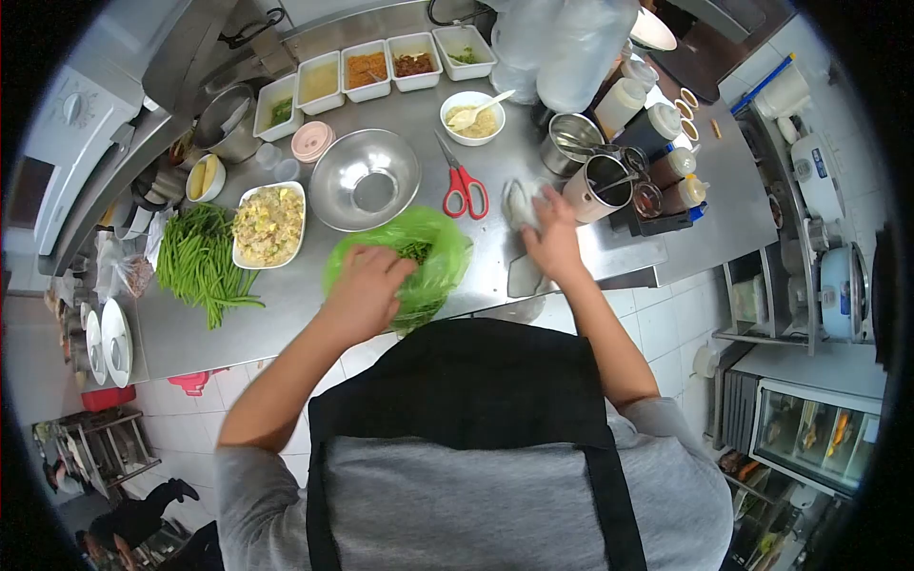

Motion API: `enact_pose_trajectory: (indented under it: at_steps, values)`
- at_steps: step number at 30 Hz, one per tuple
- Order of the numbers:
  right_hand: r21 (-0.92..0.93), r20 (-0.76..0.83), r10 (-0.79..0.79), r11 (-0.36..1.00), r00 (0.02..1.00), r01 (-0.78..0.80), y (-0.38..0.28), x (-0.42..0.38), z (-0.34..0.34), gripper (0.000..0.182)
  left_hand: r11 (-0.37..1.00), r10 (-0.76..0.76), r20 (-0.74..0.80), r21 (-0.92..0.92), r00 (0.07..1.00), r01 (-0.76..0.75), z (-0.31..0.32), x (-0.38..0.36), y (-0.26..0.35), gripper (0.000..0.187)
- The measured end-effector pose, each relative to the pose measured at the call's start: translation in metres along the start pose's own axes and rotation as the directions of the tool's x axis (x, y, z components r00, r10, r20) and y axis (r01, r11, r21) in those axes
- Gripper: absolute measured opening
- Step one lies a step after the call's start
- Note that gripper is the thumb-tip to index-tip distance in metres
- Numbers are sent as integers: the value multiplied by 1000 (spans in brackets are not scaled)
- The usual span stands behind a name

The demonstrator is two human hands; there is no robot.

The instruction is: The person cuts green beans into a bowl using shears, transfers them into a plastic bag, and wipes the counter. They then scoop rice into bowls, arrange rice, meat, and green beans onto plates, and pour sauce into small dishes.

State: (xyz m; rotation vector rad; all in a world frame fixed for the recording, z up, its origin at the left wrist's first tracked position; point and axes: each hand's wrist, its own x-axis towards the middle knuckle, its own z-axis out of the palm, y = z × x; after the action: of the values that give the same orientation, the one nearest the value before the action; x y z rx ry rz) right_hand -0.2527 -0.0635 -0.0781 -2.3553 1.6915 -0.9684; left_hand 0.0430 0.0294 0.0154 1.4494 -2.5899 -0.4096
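My left hand (365, 290) is at the near side of a thin green plastic bag (440, 243), its fingers curled against the bag's mouth. Chopped greens (415, 251) show inside the bag. My right hand (552, 238) rests with fingers apart at the edge of a pale, crumpled cloth (520, 205) on the steel counter. Red-handled scissors (465, 190) lie between the hands, farther back, blades pointing away. Just behind the bag sits a bare steel bowl (366, 181).
Long green beans (202, 257) and a white dish of chopped mixture (268, 226) are on the left. White tubs of ingredients (367, 71) line the back, near a small bowl with a spoon (473, 118). Utensil containers (597, 187) and sauce bottles (673, 167) crowd the right.
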Motion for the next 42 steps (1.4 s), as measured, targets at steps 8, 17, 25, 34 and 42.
enact_pose_trajectory:
  at_steps: [8,17,25,34,42]
  values:
    - [456,-216,299,873,930,-174,-34,-29,-75,45,148,-817,15,-961,576,235,40,-69,-5,52]
    - [-238,-43,73,968,996,-82,21,-83,-15,57,340,-653,47,-874,756,347,58,-45,-29,52]
    - [182,107,-30,983,994,10,-35,-49,23,50,312,-742,-211,-949,637,49,-18,-92,66,76]
    - [667,52,91,738,994,-103,12,-26,-57,41,299,-849,-313,-949,426,-102,-64,-154,164,89]
    - [221,165,-333,930,928,294,-2,-52,18,56,96,-983,-79,-991,167,95,72,-183,161,86]
